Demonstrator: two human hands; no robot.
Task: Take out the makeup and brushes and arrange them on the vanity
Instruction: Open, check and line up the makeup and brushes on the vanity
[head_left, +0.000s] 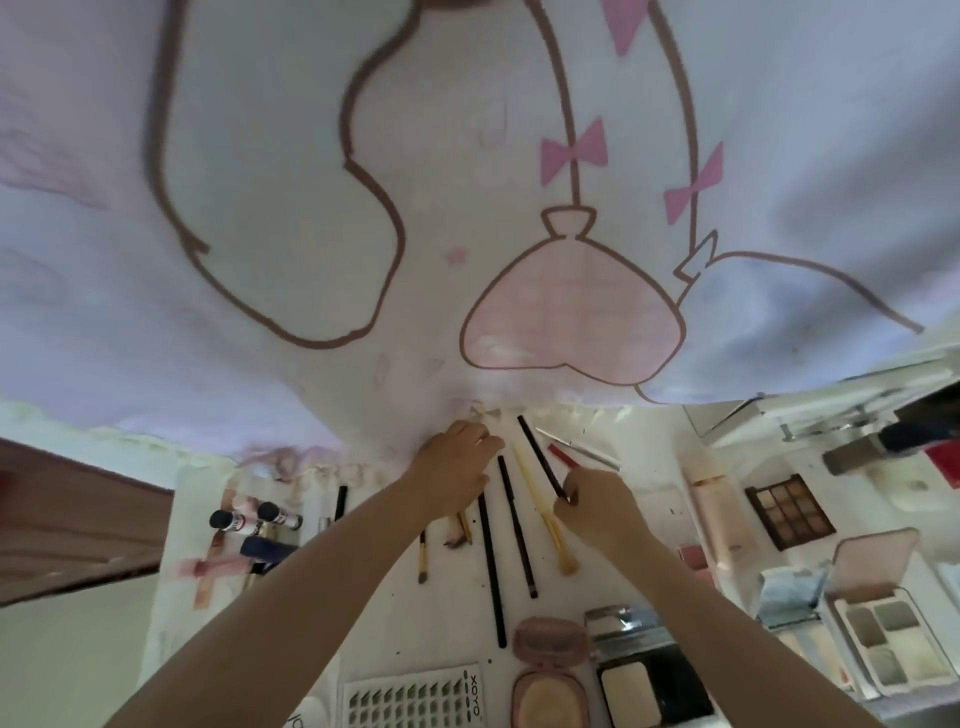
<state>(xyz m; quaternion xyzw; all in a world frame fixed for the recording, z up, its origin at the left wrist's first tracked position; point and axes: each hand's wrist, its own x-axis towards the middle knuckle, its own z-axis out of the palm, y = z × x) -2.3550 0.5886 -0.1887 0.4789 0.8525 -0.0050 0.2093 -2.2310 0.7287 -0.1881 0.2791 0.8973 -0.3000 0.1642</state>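
Observation:
Makeup lies spread on the white vanity top (452, 623). My left hand (457, 462) rests palm down at the far end of a row of pencils and brushes, its fingers over their tips. My right hand (592, 499) pinches the near end of a thin black pencil (537, 452) that angles away to the upper left. Two long black pencils (491, 566) (517, 530) lie side by side, with a gold-handled brush (545, 514) to their right and a small brush (422, 558) to their left.
A cartoon-print cloth (467, 208) hangs over the back. Two tubes (254, 517) lie at left. An eyeshadow palette (789, 512), open compacts (883, 623) (550, 670) (644, 670) and a lash tray (415, 699) sit right and near.

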